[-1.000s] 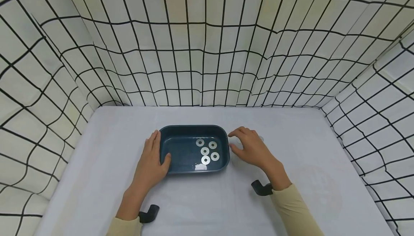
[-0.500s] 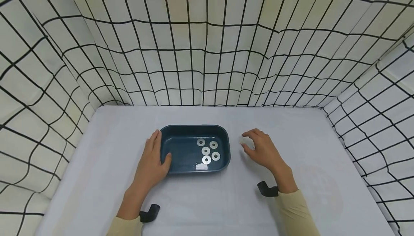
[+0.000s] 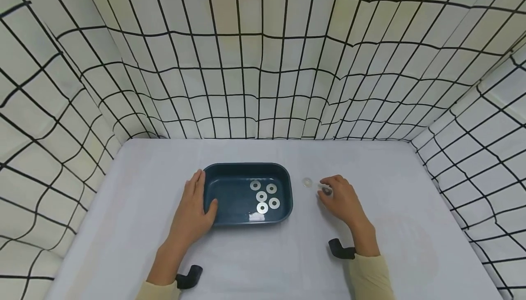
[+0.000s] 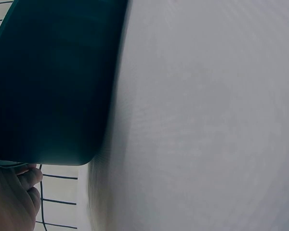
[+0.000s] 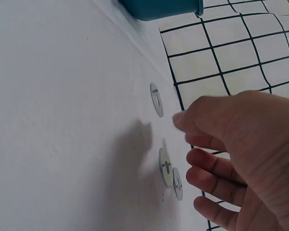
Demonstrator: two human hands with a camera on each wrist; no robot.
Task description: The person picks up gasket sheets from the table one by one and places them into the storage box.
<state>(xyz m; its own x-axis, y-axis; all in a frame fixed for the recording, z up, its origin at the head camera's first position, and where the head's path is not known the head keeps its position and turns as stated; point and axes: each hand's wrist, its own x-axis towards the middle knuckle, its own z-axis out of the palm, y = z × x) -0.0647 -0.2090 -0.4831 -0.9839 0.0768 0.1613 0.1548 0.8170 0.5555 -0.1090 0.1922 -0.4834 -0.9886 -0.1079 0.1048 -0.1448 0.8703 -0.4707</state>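
Observation:
A dark blue rectangular tray (image 3: pixel 230 199) sits on the white table with several flat metal washers (image 3: pixel 261 196) in its right half. My left hand (image 3: pixel 186 218) holds the tray's left end, fingers along the outer side and thumb over the rim. In the left wrist view its fingers (image 4: pixel 30 178) show beside the tray wall (image 4: pixel 53 86). To the right of the tray, my right hand (image 3: pixel 343 202) is low over the table, fingers loosely bent around nothing. Below its fingertips in the right wrist view lie two washers (image 5: pixel 165 167) close together, and one washer (image 5: pixel 156 100) lies apart, nearer the tray.
A white cloth covers the table (image 3: pixel 263 254). Black netting (image 3: pixel 263 81) over pale walls rises at the back and both sides. A dark camera mount (image 3: pixel 341 249) sticks out from the right wrist, and another mount (image 3: pixel 190 277) from the left.
My right hand has moved right, from the tray's right edge to the washers on the table, uncovering one washer. My left hand and the tray stay in place.

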